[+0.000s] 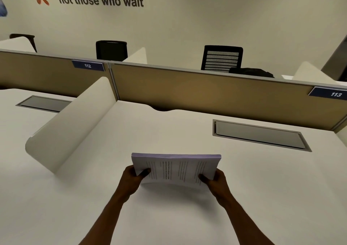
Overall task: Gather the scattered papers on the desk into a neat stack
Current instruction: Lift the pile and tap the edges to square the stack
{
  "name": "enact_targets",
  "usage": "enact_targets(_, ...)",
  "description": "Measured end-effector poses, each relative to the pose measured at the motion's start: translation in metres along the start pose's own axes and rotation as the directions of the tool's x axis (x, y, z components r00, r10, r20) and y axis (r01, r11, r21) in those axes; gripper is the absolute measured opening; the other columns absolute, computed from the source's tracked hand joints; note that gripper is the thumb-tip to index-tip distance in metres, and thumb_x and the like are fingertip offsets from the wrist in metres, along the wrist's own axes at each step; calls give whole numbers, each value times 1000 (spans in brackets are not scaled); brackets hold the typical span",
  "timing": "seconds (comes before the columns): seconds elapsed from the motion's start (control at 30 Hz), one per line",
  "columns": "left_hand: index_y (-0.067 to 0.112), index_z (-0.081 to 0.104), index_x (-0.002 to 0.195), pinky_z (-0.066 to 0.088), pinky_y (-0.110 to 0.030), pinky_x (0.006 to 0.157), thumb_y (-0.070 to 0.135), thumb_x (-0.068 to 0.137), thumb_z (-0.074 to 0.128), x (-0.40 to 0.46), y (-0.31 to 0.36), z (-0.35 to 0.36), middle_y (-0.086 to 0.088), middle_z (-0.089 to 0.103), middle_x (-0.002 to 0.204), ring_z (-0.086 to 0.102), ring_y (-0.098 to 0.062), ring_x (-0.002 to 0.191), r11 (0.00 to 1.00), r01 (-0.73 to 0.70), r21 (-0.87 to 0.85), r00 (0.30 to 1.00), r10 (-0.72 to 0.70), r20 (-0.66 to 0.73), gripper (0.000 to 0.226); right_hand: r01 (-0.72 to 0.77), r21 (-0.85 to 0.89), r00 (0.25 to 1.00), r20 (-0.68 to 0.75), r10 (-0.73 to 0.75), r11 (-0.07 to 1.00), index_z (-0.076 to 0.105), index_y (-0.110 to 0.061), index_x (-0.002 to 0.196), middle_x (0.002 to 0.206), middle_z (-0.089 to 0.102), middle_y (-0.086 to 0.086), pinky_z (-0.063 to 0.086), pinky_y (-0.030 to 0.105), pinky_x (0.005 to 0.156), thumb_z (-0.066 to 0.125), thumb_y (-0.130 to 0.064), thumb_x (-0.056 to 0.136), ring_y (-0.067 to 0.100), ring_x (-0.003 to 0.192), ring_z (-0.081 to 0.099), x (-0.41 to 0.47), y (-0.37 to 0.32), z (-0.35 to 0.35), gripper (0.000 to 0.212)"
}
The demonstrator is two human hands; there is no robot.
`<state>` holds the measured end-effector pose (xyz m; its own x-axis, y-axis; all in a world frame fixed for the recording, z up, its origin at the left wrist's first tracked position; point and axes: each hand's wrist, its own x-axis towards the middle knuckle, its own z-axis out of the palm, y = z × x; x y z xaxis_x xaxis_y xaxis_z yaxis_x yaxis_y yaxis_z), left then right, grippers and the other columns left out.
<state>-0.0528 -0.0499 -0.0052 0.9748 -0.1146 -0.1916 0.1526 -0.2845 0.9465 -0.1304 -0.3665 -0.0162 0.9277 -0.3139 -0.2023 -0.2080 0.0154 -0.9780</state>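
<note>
A thick stack of printed papers (176,167) is held over the white desk (169,216), its edges lined up and its far edge raised toward me. My left hand (134,179) grips the stack's left near corner, thumb on top. On the right near corner sits my right hand (216,181), thumb also on the top sheet. No loose sheets show elsewhere on the desk.
A white curved side divider (75,124) stands to the left of the stack. A tan partition (206,92) closes the desk's far edge. A grey cable hatch (259,134) lies flush in the desk at the right. Black chairs (221,58) stand beyond the partition.
</note>
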Motion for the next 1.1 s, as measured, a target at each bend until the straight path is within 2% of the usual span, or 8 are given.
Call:
enact_targets(0.3,12,70,116,60,-32,81,30,86,74,-2,-1,2,-2,76,104,71,-26,103,1000,18,9,1000,-18,1,35,44,-119,998,-36,-49,992,66,-15,116,105,74,0,56,22,73,77,-9,83,19,99,69,-2,5,-1,35)
enact_targets(0.47,35,37,149,54,-34,98,33,72,86,-6,26,-9,5,57,140,57,-18,125,994,-78,-72,993,71,-91,92,149,-232,988,9,-151,961,65,-38,101,100,72,-9,54,22,70,75,-10,83,14,93,68,-1,-28,-8,34)
enact_targets(0.57,38,8,157,32,-39,117,46,65,87,-6,60,-19,7,24,164,30,-17,147,946,-235,221,931,285,-229,122,249,-345,968,68,-240,905,64,-45,94,94,70,-16,50,23,69,74,-10,84,4,88,66,0,-58,-14,38)
enact_targets(0.7,41,20,155,15,-28,117,73,65,73,-11,122,-15,17,24,163,9,-4,153,664,-517,539,834,534,143,110,355,-473,935,193,-299,806,70,-34,95,87,69,-23,44,11,65,73,-9,83,-12,80,64,2,-99,-13,28)
enact_targets(0.8,39,44,146,39,-26,108,50,76,77,-13,148,-2,14,58,141,50,-3,132,695,-536,480,844,443,302,78,459,-558,888,303,-345,692,73,-27,92,82,69,-15,44,17,63,72,-11,81,-3,74,63,2,-134,-5,20)
enact_targets(0.93,26,77,95,51,-22,69,21,87,70,-16,144,5,9,76,84,70,-8,77,799,-493,344,870,447,208,12,577,-584,817,432,-383,572,59,-47,72,68,65,-22,42,16,57,69,-23,75,-2,66,60,-7,-169,2,27)
enact_targets(1.0,32,76,83,50,-14,61,21,88,71,-17,135,3,14,74,76,70,-6,72,847,-464,261,886,443,139,13,584,-537,811,404,-422,609,64,-45,84,78,70,-21,48,17,59,74,-37,74,0,73,65,-9,-176,-6,16)
enact_targets(1.1,27,77,82,54,-17,60,20,89,72,-15,121,-2,8,76,79,71,-8,70,922,-380,73,924,382,-4,11,524,-339,852,222,-475,781,60,-42,119,104,73,-15,55,16,80,86,-43,68,4,98,69,-5,-170,-24,58)
